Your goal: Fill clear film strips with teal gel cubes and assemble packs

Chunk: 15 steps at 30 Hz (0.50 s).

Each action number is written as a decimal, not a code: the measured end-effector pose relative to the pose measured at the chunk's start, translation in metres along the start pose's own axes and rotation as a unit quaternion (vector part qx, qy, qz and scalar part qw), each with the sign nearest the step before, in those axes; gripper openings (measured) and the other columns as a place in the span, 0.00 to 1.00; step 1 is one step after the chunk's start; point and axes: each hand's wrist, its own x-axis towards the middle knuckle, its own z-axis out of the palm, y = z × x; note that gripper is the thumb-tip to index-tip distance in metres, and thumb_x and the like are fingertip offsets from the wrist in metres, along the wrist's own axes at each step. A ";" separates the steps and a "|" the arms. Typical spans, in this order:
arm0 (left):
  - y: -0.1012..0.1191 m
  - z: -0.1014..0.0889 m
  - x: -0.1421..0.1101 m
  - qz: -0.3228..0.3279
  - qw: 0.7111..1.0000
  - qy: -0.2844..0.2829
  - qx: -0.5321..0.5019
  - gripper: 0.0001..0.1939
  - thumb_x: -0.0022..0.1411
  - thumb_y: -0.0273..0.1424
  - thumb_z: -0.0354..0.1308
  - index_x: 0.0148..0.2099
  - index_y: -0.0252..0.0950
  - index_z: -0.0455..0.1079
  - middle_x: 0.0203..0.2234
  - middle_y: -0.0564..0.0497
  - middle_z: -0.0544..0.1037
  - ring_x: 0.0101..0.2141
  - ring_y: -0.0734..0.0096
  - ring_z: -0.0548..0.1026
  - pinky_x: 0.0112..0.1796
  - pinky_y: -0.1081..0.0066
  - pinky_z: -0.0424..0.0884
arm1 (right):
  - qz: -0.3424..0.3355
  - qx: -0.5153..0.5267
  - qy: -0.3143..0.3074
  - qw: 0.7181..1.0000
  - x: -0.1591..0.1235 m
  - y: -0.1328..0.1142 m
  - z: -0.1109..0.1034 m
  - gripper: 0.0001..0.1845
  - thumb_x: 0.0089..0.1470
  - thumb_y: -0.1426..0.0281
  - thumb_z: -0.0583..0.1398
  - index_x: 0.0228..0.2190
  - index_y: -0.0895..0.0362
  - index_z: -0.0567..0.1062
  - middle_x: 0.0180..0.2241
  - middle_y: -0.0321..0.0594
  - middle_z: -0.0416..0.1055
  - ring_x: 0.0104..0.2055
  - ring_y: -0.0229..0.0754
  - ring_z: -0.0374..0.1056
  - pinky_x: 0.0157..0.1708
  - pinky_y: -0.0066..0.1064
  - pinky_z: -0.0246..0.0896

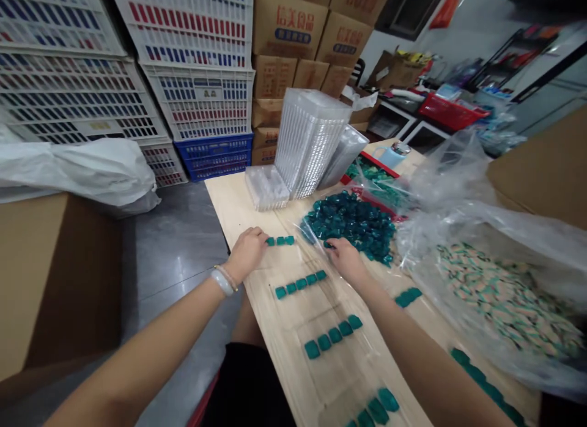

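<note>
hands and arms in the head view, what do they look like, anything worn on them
Both hands are bare, with no gloves on the left hand or the right hand, and neither forearm has a sleeve. The left wrist wears a white bangle and a thin gold band. No jewellery shows on the right wrist.

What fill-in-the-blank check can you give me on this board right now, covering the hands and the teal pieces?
The left hand lies beside a row of ____ teal pieces. The next row down holds ____ pieces. The right hand touches the heap of loose teal pieces, while the ____ wrist wears the white bangle.

Missing words: three; five; left.
</note>
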 end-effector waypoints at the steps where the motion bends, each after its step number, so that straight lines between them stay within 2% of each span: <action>1: 0.001 -0.002 0.000 -0.004 1.000 0.009 0.000 0.11 0.54 0.26 0.50 0.40 0.34 0.69 0.32 0.47 0.70 0.36 0.65 0.67 0.40 0.65 0.63 | 0.008 0.027 -0.002 1.000 0.001 -0.002 0.004 0.08 0.42 0.74 0.55 0.28 0.57 0.72 0.30 0.41 0.68 0.31 0.39 0.64 0.35 0.31 0.59; 3: 0.009 -0.008 -0.003 -0.017 0.998 0.047 -0.022 0.13 0.54 0.27 0.51 0.42 0.34 0.68 0.35 0.45 0.70 0.38 0.63 0.66 0.41 0.63 0.63 | 0.034 0.088 -0.004 0.995 0.002 -0.005 0.006 0.06 0.41 0.74 0.56 0.27 0.58 0.70 0.26 0.39 0.66 0.28 0.38 0.63 0.33 0.33 0.59; 5: 0.026 -0.014 0.000 -0.018 0.991 0.085 -0.102 0.12 0.55 0.28 0.51 0.41 0.35 0.69 0.36 0.45 0.70 0.39 0.64 0.66 0.42 0.64 0.62 | 0.065 0.167 -0.006 0.984 0.002 -0.005 0.000 0.05 0.41 0.72 0.57 0.26 0.57 0.68 0.23 0.35 0.64 0.25 0.37 0.62 0.29 0.32 0.60; 7: 0.053 -0.013 0.014 -0.030 0.967 0.063 -0.247 0.09 0.55 0.29 0.51 0.36 0.36 0.71 0.32 0.48 0.72 0.36 0.67 0.68 0.40 0.67 0.63 | 0.098 0.286 -0.011 0.953 0.000 -0.007 -0.010 0.09 0.40 0.67 0.58 0.28 0.57 0.66 0.22 0.32 0.64 0.23 0.35 0.62 0.26 0.31 0.61; 8: 0.069 -0.010 0.024 -0.052 0.939 0.022 -0.340 0.07 0.54 0.28 0.52 0.33 0.35 0.72 0.29 0.49 0.72 0.33 0.69 0.69 0.38 0.69 0.64 | 0.116 0.356 -0.012 0.927 -0.002 -0.008 -0.015 0.12 0.39 0.66 0.59 0.29 0.57 0.66 0.22 0.31 0.64 0.23 0.35 0.62 0.26 0.31 0.61; 9: 0.085 -0.005 0.036 -0.093 0.897 -0.035 -0.430 0.06 0.52 0.28 0.54 0.30 0.34 0.71 0.25 0.51 0.72 0.30 0.71 0.69 0.35 0.71 0.64 | 0.132 0.419 -0.011 0.898 -0.004 -0.011 -0.020 0.14 0.37 0.64 0.61 0.29 0.57 0.66 0.22 0.31 0.64 0.23 0.34 0.63 0.26 0.31 0.61; 10: 0.101 0.001 0.048 -0.145 0.837 -0.093 -0.520 0.05 0.52 0.28 0.55 0.27 0.33 0.71 0.21 0.51 0.71 0.26 0.74 0.68 0.31 0.72 0.64 | 0.140 0.462 -0.006 0.876 -0.006 -0.013 -0.025 0.16 0.36 0.64 0.62 0.29 0.57 0.66 0.23 0.31 0.65 0.23 0.34 0.63 0.27 0.30 0.61; 11: 0.116 0.008 0.059 -0.190 0.773 -0.132 -0.590 0.06 0.52 0.28 0.55 0.25 0.32 0.69 0.19 0.52 0.70 0.23 0.76 0.67 0.29 0.73 0.63 | 0.141 0.476 0.005 0.868 -0.007 -0.015 -0.029 0.16 0.35 0.64 0.63 0.28 0.57 0.66 0.23 0.31 0.65 0.23 0.33 0.63 0.27 0.30 0.61; 12: 0.128 0.014 0.068 -0.211 0.734 -0.155 -0.626 0.07 0.52 0.29 0.55 0.24 0.31 0.68 0.17 0.53 0.69 0.21 0.78 0.66 0.27 0.74 0.63 | 0.137 0.472 0.021 0.870 -0.008 -0.017 -0.032 0.16 0.34 0.64 0.63 0.27 0.57 0.66 0.22 0.31 0.65 0.23 0.33 0.62 0.26 0.29 0.60; 13: 0.138 0.021 0.076 -0.225 0.706 -0.168 -0.650 0.08 0.52 0.29 0.55 0.24 0.30 0.67 0.16 0.53 0.68 0.19 0.80 0.65 0.26 0.75 0.62 | 0.129 0.457 0.040 0.879 -0.009 -0.018 -0.035 0.16 0.34 0.64 0.63 0.27 0.57 0.66 0.22 0.31 0.65 0.23 0.33 0.62 0.26 0.29 0.59; 15: 0.149 0.031 0.084 -0.226 0.681 -0.176 -0.674 0.09 0.51 0.30 0.57 0.24 0.30 0.65 0.16 0.54 0.67 0.18 0.82 0.65 0.25 0.76 0.62 | 0.110 0.416 0.073 0.900 -0.011 -0.016 -0.039 0.14 0.35 0.65 0.62 0.26 0.57 0.66 0.21 0.31 0.64 0.22 0.34 0.61 0.25 0.29 0.59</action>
